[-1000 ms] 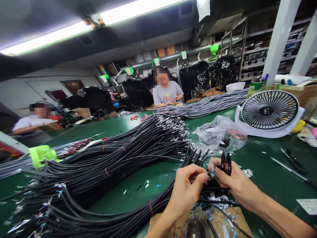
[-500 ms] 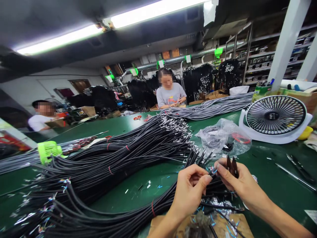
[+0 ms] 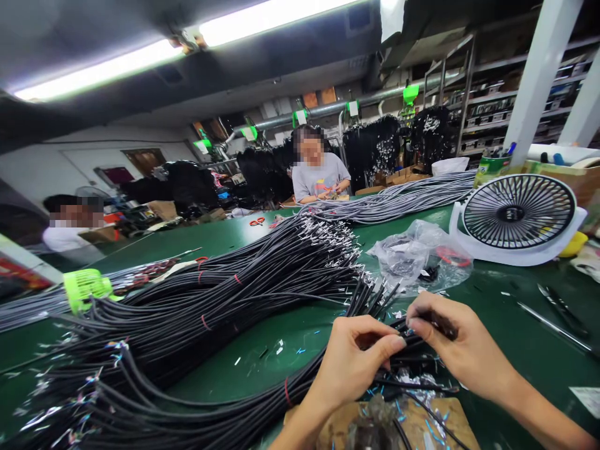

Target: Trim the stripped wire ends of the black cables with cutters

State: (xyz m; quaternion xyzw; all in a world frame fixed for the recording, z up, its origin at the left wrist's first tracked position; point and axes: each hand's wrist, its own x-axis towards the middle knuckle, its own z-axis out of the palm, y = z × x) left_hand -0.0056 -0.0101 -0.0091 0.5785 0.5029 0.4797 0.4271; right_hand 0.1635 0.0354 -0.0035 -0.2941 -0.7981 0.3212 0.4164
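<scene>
The left hand [image 3: 356, 365] has its thumb and forefinger pinched together on the end of a black cable [image 3: 407, 342], the other fingers curled in under the palm. The right hand [image 3: 457, 347] meets it from the other side: its fingertips press down on the same cable end, and a small pair of black snips [image 3: 440, 323] lies folded into the palm, the blades pointing toward the wrist side and mostly covered by the fingers. Whether the blades are apart or together cannot be told. The two hands almost touch at the fingertips, just above the near edge of the green table [image 3: 506, 350].

The pinched cable belongs to a thin bundle that runs left and toward the person, tied with a red band [image 3: 286, 392]. Under the hands lies a brown board [image 3: 422, 425] strewn with silver foil scraps and bits of blue wire.

Beyond the fingers, a large heap of black cables [image 3: 225, 294] sweeps across the table, its stripped ends fanned out near the hands. A crumpled clear plastic bag [image 3: 417, 256] sits just behind the right hand, and a white desk fan [image 3: 518, 215] stands past it. Black-handled tools [image 3: 560, 309] lie on the table to the right. A small green fan [image 3: 84, 289] sits at the left end of the heap. A bundle of grey cables [image 3: 403, 197] stretches across the far side, where a person in a grey shirt [image 3: 319, 175] sits at work; another person [image 3: 70, 228] sits at far left.
</scene>
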